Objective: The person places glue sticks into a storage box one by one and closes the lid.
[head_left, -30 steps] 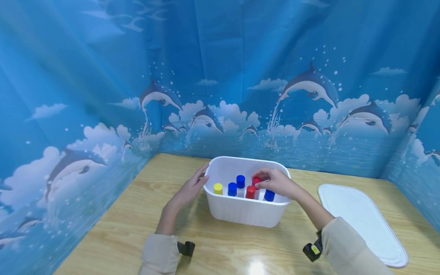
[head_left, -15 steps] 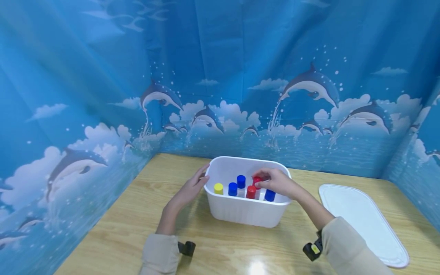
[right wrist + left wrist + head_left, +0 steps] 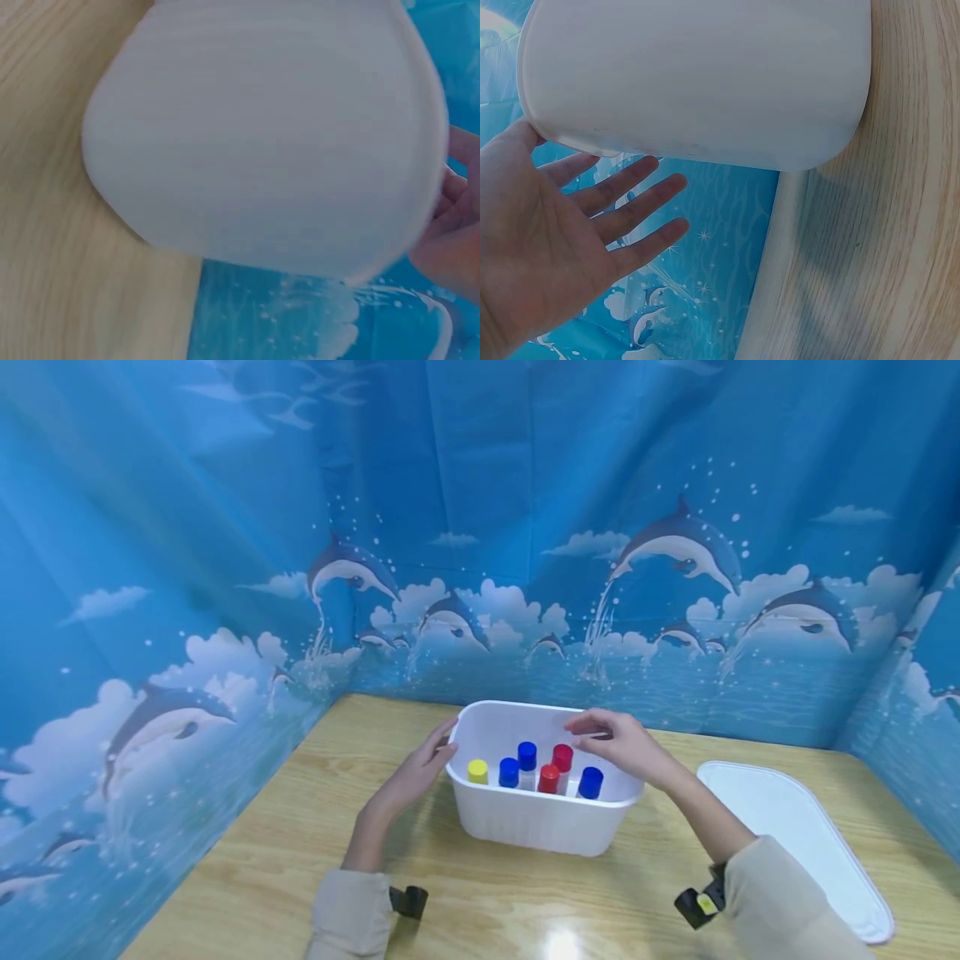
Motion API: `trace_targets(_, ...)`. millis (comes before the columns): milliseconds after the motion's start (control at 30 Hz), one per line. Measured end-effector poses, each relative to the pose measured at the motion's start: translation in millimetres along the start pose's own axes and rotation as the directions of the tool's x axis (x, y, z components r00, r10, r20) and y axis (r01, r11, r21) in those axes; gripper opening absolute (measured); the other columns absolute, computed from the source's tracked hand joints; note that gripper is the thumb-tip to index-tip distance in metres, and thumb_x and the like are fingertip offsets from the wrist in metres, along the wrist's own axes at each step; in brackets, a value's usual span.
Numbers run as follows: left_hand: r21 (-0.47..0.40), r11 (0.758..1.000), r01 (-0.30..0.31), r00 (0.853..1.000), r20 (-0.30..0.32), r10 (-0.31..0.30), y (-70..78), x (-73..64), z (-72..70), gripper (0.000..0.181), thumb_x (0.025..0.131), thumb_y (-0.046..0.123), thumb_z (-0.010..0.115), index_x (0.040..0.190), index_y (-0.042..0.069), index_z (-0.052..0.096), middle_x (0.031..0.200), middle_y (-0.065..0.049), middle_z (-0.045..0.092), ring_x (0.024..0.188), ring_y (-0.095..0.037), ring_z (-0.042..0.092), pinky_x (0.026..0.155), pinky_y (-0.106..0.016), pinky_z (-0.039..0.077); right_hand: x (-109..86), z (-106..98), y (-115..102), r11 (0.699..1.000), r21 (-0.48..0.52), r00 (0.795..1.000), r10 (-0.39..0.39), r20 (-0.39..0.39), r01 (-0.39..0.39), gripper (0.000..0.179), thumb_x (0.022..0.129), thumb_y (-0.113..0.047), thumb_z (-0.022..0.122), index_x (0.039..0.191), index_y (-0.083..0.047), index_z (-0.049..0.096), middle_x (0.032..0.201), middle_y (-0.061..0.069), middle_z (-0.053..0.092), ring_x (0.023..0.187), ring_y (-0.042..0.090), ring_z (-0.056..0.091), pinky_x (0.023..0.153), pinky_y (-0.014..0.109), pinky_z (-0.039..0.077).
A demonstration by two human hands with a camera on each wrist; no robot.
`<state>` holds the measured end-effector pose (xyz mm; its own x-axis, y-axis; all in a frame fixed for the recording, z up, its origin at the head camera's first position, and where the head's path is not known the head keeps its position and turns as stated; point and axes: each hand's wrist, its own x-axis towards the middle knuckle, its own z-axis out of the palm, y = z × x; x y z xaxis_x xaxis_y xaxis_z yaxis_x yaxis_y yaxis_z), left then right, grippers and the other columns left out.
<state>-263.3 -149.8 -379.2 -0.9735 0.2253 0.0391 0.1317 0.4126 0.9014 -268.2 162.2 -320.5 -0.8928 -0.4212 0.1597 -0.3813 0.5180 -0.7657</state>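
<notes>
A white plastic bin (image 3: 525,822) stands on the table, holding several small clear bottles with coloured caps. Inside are a yellow cap (image 3: 477,771), blue caps such as the one at the back (image 3: 527,755), and a bottle with a dark red cap (image 3: 562,757) behind a brighter red one (image 3: 549,777). My left hand (image 3: 562,225) rests at the bin's left rim, thumb on the edge and fingers spread along its outside. Above the bin's right end, my right hand (image 3: 626,747) hovers with bent, relaxed fingers and nothing between them, just up and right of the dark red cap.
A white lid (image 3: 787,843) lies flat on the wooden table (image 3: 480,910) to the right of the bin. A blue curtain (image 3: 480,527) printed with dolphins hangs behind and along both sides.
My right hand has let go of the dark red-capped bottle and lifted up and to the right. The bottle stays standing in the bin. My left hand has stayed put.
</notes>
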Motion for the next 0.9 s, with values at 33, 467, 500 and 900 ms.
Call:
trace_targets(33, -0.001, 1.000, 0.004, 1.000, 0.000, -0.004, 0.5, 0.0, 0.3, 0.051, 0.097, 0.044, 0.037, 0.145, 0.032, 0.024, 0.142, -0.006, 0.035, 0.127, -0.027, 0.035, 0.099, -0.052, 0.032, -3.4, -5.3, -1.5, 1.000, 0.003, 1.000, -0.002, -0.020, 0.002, 0.030, 0.091, -0.016, 0.059, 0.117, -0.002, 0.058, 0.115, 0.018, 0.058, 0.104, 0.034, 0.056, 0.083, 0.044, 0.049)
trace_targets(467, -0.009, 1.000, 0.006, 1.000, 0.005, -0.006, 0.5, -0.1, 0.0, 0.054, 0.097, 0.046, 0.037, 0.146, 0.028, 0.023, 0.140, -0.010, 0.037, 0.126, -0.029, 0.036, 0.099, -0.050, 0.033, -80.8, -70.0, 17.6, 0.995, -0.102, 0.967, -0.012, -0.255, -0.015, 0.034, 0.094, -0.025, 0.054, 0.121, -0.004, 0.056, 0.113, 0.003, 0.060, 0.097, -0.001, 0.054, 0.075, 0.014, 0.048)
trace_targets(500, -0.010, 1.000, 0.006, 1.000, 0.005, -0.006, 0.4, -0.2, -0.3, 0.054, 0.097, 0.046, 0.037, 0.146, 0.028, 0.022, 0.141, -0.010, 0.036, 0.127, -0.029, 0.035, 0.099, -0.051, 0.033, -87.5, -73.1, 23.2, 0.994, -0.102, 0.963, -0.003, -0.269, -0.026, 0.034, 0.094, -0.025, 0.054, 0.121, -0.003, 0.055, 0.111, -0.001, 0.060, 0.095, -0.004, 0.054, 0.074, 0.013, 0.047)
trace_targets(900, -0.016, 1.000, -0.005, 1.000, 0.002, 0.005, 1.0, 0.0, 0.1, 0.054, 0.098, 0.043, 0.037, 0.146, 0.026, 0.022, 0.142, -0.012, 0.035, 0.127, -0.031, 0.034, 0.099, -0.050, 0.033, -166.6, -101.8, 117.3, 0.993, -0.060, 0.884, 0.063, -0.462, -0.102, 0.019, 0.091, -0.010, 0.059, 0.109, -0.006, 0.064, 0.095, -0.028, 0.059, 0.086, -0.016, 0.051, 0.066, 0.004, 0.042)
